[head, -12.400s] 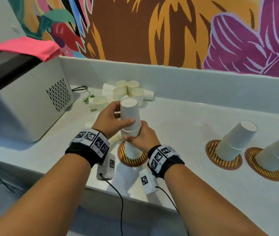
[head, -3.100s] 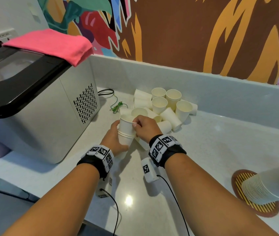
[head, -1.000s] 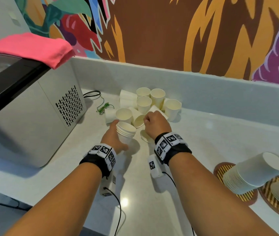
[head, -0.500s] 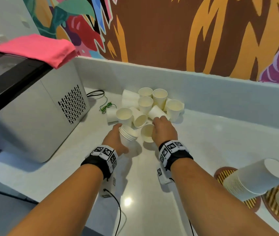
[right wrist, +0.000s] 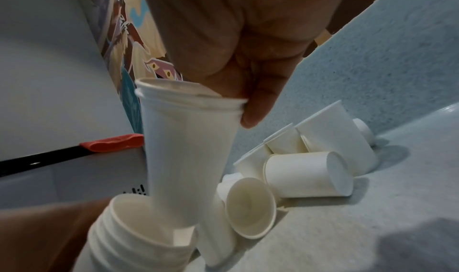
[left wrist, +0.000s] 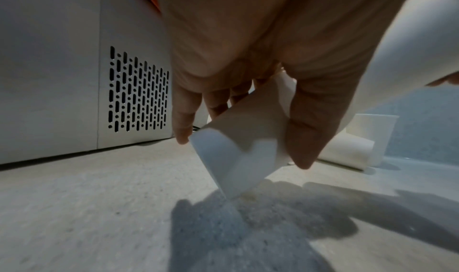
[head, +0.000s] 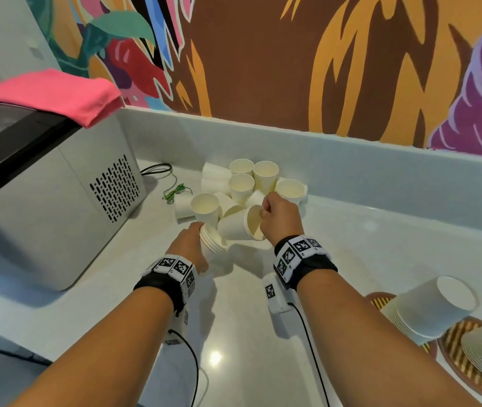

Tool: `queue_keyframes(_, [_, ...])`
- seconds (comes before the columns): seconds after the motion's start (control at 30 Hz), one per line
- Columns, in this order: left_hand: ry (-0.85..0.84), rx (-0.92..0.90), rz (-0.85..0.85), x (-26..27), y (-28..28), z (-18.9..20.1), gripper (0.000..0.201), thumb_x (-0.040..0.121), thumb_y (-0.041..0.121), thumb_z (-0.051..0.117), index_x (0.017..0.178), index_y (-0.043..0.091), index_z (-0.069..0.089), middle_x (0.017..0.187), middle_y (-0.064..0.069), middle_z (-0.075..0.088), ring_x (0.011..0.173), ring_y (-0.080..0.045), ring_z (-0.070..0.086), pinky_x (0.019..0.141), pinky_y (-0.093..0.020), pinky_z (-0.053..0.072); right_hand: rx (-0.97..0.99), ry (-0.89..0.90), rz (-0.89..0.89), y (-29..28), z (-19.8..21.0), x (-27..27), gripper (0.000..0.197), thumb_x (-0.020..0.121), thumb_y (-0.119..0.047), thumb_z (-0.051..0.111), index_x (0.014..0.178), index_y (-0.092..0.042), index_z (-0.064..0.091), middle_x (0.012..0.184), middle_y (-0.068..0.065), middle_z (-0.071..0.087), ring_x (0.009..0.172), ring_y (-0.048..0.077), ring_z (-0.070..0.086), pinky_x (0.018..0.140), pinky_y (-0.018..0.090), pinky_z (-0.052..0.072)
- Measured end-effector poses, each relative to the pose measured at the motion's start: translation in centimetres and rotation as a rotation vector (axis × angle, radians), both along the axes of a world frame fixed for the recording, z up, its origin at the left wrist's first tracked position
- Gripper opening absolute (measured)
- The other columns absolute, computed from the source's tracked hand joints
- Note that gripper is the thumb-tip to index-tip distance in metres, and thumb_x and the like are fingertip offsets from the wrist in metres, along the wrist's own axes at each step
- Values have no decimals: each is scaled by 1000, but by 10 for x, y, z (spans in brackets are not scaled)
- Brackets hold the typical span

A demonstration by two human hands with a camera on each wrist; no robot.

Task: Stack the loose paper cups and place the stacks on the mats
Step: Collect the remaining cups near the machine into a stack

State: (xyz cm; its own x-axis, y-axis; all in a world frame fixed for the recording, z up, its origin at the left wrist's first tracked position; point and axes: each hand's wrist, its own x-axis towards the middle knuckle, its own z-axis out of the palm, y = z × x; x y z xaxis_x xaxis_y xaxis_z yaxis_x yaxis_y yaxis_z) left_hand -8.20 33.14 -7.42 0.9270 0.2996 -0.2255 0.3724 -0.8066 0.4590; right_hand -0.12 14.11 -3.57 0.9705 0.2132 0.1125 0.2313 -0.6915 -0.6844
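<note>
Single cup [head: 238, 227] tilted, base entering mouth of short stack [head: 212, 240] over bench [head: 381, 248]. Right grip [head: 281, 218] pinching cup rim; left grip [head: 188, 249] wrapped round stack. Loose cups [head: 241, 185] just behind; finished stacks [head: 428, 309] on mats [head: 457, 356] far right.

My arms are bare to the wrist, with no sleeves in sight. Around each wrist I wear a black fabric band [head: 162, 284] topped by a row of white tiles printed with black square-patterned markers [head: 300, 249]. Under each wrist hangs a small white box-shaped camera unit [head: 275, 298] carrying its own black marker sticker, and a thin black cable [head: 311, 348] trails from each unit back along my forearm.
</note>
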Motion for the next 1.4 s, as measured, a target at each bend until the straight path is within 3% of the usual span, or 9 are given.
queue_keyframes(0.1, [-94, -81, -67, 6, 8, -1, 87, 59, 3, 81, 133, 26, 41, 119, -1, 58, 108, -24, 58, 83, -30, 47, -5, -5, 50, 15, 3, 2, 8, 87, -3, 54, 83, -9, 56, 88, 9, 57, 82, 27, 56, 73, 36, 48])
queue_keyframes(0.2, [-168, -188, -158, 10, 13, -2, 93, 59, 3, 78, 135, 33, 36, 124, 4, 54, 113, -19, 54, 93, -34, 47, -54, -22, 79, 27, 7, 1, 7, 87, -6, 55, 82, -10, 55, 85, 6, 55, 77, 23, 53, 67, 31, 43])
queue_keyframes(0.4, [-183, -231, -257, 23, 31, -5, 104, 58, 4, 79, 142, 35, 25, 134, 0, 44, 119, -19, 48, 96, -31, 43, -115, -21, 65, 47, 20, -2, 11, 88, -6, 48, 85, -16, 49, 77, 6, 58, 75, 29, 56, 66, 38, 48])
queue_keyframes(0.5, [-166, -217, -277, 26, 39, -6, 109, 56, 9, 81, 142, 38, 21, 134, 0, 45, 120, -20, 49, 99, -38, 45, -131, -16, 27, 53, 26, -4, 18, 87, -4, 42, 96, -18, 48, 76, 8, 58, 73, 31, 58, 63, 39, 48])
queue_keyframes(0.67, [-163, -211, -246, 25, 48, -8, 117, 50, 18, 83, 140, 48, 15, 132, 0, 48, 117, -27, 53, 93, -48, 49, -48, 9, -43, 56, 35, -4, 26, 91, -7, 40, 107, -26, 48, 83, 5, 58, 78, 30, 58, 69, 40, 50])
queue_keyframes(0.83, [-116, -176, -165, 21, 52, -4, 119, 52, 18, 85, 138, 47, 7, 127, -6, 51, 110, -32, 57, 89, -47, 52, 7, -12, -61, 51, 44, 6, 30, 94, -9, 43, 115, -24, 56, 101, 9, 65, 92, 30, 58, 75, 34, 45])
queue_keyframes(0.97, [-105, -154, -131, 19, 50, 1, 128, 55, 15, 87, 140, 48, -3, 135, -7, 49, 113, -32, 57, 91, -47, 51, 37, -27, -70, 48, 47, 13, 36, 92, -7, 43, 117, -28, 57, 106, 6, 66, 96, 29, 58, 74, 33, 44])
queue_keyframes(1.13, [-139, -135, -159, 19, 44, 7, 129, 53, 13, 87, 142, 47, 1, 138, -3, 48, 119, -30, 53, 94, -48, 49, 28, 4, -26, 47, 39, 18, 34, 93, -10, 44, 118, -28, 59, 106, 8, 67, 98, 30, 59, 80, 37, 48])
queue_keyframes(1.4, [-131, -179, -101, 24, 41, 14, 115, 58, 4, 83, 141, 40, 13, 133, -4, 49, 111, -28, 55, 91, -43, 52, 40, 49, 49, 55, 26, 21, 34, 92, -9, 47, 117, -23, 65, 108, 10, 68, 100, 30, 60, 83, 33, 48])
